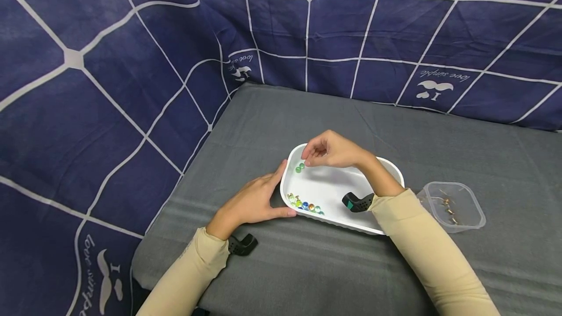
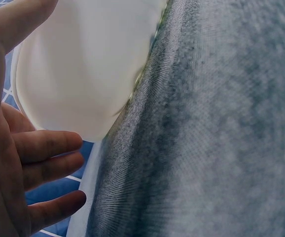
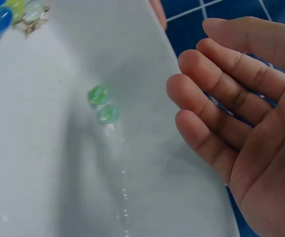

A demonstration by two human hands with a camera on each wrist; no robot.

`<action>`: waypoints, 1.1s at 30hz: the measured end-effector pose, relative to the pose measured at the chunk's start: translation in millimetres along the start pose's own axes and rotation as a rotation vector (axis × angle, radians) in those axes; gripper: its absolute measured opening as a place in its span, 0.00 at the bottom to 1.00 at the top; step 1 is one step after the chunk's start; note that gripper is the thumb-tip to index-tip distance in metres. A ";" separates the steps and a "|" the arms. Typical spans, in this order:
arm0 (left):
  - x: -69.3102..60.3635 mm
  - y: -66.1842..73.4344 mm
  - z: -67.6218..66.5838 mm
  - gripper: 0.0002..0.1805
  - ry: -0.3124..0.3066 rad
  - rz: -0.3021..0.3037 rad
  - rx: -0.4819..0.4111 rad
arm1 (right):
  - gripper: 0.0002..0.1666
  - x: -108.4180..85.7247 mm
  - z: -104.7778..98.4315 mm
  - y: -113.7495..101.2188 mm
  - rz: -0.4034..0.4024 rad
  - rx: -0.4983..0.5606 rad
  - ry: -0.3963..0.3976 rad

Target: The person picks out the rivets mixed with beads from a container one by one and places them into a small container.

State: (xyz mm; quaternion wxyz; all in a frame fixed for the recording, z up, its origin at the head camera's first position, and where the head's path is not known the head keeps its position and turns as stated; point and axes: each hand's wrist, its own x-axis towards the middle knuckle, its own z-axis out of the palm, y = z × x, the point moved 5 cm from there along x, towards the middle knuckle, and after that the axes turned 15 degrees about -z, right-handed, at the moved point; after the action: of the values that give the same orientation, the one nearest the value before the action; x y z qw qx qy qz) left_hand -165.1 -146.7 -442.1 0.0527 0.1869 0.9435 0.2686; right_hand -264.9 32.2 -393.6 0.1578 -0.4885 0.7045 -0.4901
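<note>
A white tray lies on the grey cloth. My left hand rests against its left end, thumb at the near side and fingers along the end wall, fairly straight in the left wrist view. Over the tray's far left part hovers my right hand, its fingers loosely bent with nothing between them in the right wrist view. Just below it, two green marbles sit together on the tray floor. Several coloured marbles are gathered in the near left corner, with small gold-coloured metal pieces beside them.
To the right of the tray stands a clear plastic box with several small gold-coloured pieces inside. Grey cloth covers the surface. Blue cloth with white lines hangs behind and at the left.
</note>
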 end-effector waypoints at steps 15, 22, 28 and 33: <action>-0.5 -0.1 -0.9 0.64 0.018 -0.003 0.024 | 0.05 3.6 17.6 10.4 -0.013 -0.092 -0.121; -0.3 -0.4 -0.7 0.64 0.023 0.006 0.034 | 0.04 5.0 28.9 15.8 -0.003 -0.093 -0.186; 0.0 0.1 -1.1 0.64 0.029 0.019 0.039 | 0.01 6.0 41.1 20.0 0.022 -0.066 -0.274; -0.1 0.5 -1.1 0.65 0.034 0.021 0.039 | 0.03 5.1 52.9 22.9 0.061 -0.074 -0.358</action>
State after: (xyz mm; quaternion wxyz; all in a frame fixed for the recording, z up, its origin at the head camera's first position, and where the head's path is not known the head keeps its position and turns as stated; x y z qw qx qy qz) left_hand -165.1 -146.8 -440.9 0.0300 0.1931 0.9473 0.2539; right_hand -242.5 0.5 -436.4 0.2773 -0.5517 0.6973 -0.3642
